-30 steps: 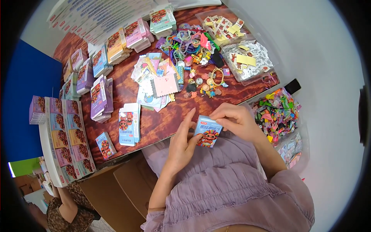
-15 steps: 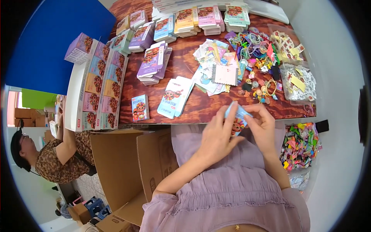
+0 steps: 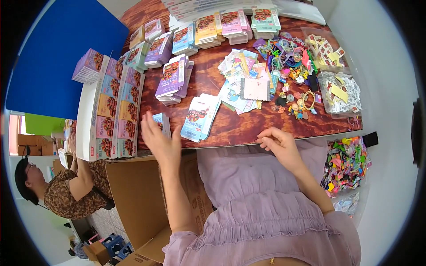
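Note:
My left hand (image 3: 162,141) reaches over the near left part of the table, fingers stretched and thumb apart, so it is open. Just beyond its palm is a small light-blue box (image 3: 162,123), partly hidden by the hand; whether they touch, I cannot tell. My right hand (image 3: 280,145) hovers at the table's front edge with its fingers curled together and nothing visible in them. Between the hands lie flat, unfolded light-blue cartons (image 3: 199,118). Farther back is a pile of flat purple cartons (image 3: 174,80).
Display trays of small boxes (image 3: 116,106) stand at the left, with more carton stacks (image 3: 207,32) along the back. Paper cards (image 3: 255,88), a heap of trinkets (image 3: 293,55) and bags of packets (image 3: 341,93) lie rightward. An open cardboard box (image 3: 137,195) sits below; another person (image 3: 71,186) works left.
My hands have parted. The left went from my lap to the small box at the left, and the right lifted slightly. The light-blue carton they both held is no longer between them.

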Action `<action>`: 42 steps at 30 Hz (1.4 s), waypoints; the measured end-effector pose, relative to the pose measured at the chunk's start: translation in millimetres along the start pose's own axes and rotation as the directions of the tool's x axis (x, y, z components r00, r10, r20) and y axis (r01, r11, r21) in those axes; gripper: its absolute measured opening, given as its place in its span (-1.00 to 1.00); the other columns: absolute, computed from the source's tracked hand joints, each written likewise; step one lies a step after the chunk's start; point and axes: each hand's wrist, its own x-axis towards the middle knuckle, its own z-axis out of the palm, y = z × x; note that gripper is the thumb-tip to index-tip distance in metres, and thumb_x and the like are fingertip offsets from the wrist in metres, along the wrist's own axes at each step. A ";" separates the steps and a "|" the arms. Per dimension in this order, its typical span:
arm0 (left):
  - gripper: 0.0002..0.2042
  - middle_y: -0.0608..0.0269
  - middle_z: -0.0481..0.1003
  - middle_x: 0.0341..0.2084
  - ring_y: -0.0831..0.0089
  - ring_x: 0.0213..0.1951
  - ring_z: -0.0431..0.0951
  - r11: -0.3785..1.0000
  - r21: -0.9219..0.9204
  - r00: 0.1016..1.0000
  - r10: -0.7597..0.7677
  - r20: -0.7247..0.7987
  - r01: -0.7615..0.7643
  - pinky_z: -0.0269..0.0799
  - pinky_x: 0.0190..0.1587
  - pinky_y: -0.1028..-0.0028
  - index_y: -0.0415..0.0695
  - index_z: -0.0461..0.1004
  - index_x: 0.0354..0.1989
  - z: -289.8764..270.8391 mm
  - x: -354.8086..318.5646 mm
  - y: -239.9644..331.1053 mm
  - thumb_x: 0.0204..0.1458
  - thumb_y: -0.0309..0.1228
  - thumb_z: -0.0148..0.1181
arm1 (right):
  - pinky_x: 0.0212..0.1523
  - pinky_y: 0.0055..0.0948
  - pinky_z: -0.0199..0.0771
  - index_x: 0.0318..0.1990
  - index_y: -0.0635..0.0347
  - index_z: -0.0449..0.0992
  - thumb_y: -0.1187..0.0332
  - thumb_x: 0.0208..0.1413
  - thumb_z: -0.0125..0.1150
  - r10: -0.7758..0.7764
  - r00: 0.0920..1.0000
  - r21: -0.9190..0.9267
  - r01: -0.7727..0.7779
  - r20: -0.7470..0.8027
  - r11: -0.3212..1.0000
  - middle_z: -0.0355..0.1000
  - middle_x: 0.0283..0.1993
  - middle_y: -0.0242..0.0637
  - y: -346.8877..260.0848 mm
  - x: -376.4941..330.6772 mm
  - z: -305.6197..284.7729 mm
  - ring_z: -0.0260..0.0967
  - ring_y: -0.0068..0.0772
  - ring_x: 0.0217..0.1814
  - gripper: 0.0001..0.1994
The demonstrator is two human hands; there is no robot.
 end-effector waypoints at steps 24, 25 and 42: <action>-0.01 -0.13 0.29 0.19 0.03 0.21 0.35 0.792 -0.609 0.900 0.293 0.323 -0.039 0.30 0.22 0.17 -0.21 0.01 0.43 5.5 -49.4 155.0 -0.21 -0.47 0.52 | -0.49 -0.73 0.31 0.13 0.25 0.43 0.45 0.19 0.24 -0.067 0.997 0.263 0.076 -0.044 0.962 0.52 -0.25 -0.42 -7.1 5.5 -25.9 0.39 -0.73 -0.42 -0.65; 0.03 -0.16 0.32 0.16 0.04 0.19 0.38 0.686 -0.718 0.882 0.261 0.393 0.117 0.36 0.17 0.18 -0.21 -0.02 0.44 4.1 -50.6 156.5 -0.22 -0.45 0.54 | -0.52 -0.73 0.29 0.06 0.28 0.48 0.45 0.19 0.25 -0.064 0.996 0.228 0.077 -0.062 0.971 0.51 -0.28 -0.44 -5.4 4.6 -32.8 0.34 -0.75 -0.47 -0.70; -0.35 0.27 0.47 -0.02 0.47 0.02 0.48 0.103 -0.490 0.381 0.500 0.778 0.866 0.38 0.14 0.42 -0.22 0.31 0.23 45.9 -65.7 152.9 -0.06 -0.45 0.48 | 0.21 -0.27 0.23 0.01 0.15 0.54 0.35 0.07 0.32 -0.502 0.859 -0.393 0.496 0.096 0.774 0.31 0.26 -0.21 -27.0 -2.7 -43.7 0.18 -0.15 0.28 -0.67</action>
